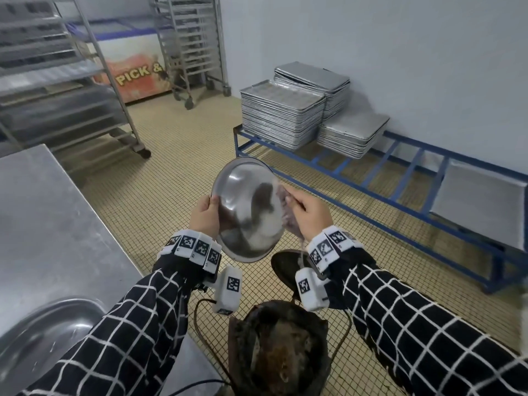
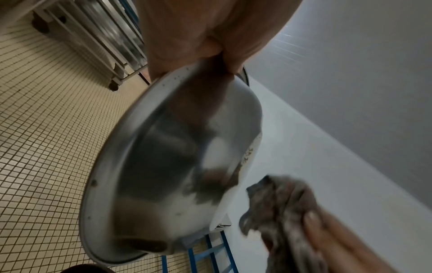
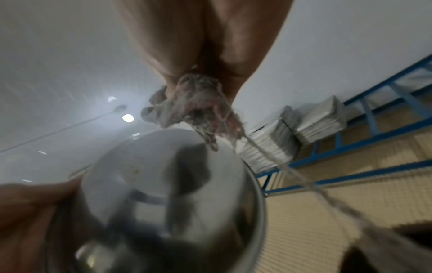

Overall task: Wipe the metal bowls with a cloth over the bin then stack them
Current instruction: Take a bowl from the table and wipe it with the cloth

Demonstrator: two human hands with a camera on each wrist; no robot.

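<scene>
A round metal bowl [image 1: 245,207] is held up on edge in front of me, its hollow side facing me. My left hand [image 1: 205,213] grips its left rim, thumb inside [image 2: 184,55]. My right hand [image 1: 308,211] holds a crumpled grey-purple cloth [image 1: 285,207] at the bowl's right rim. In the left wrist view the cloth [image 2: 280,203] sits just beside the bowl [image 2: 163,175], apart from its edge. The right wrist view shows the cloth [image 3: 194,109] bunched in my fingers above the bowl [image 3: 163,184], a frayed thread trailing down. A dark bin [image 1: 280,347] with brown waste stands below my arms.
A steel table [image 1: 51,224] is at my left, with another metal bowl [image 1: 43,335] at its near edge. A blue floor rack [image 1: 400,178] carries stacks of baking trays [image 1: 283,115]. Wheeled tray racks [image 1: 191,44] stand at the back. A dark round lid [image 1: 285,264] lies on the tiled floor.
</scene>
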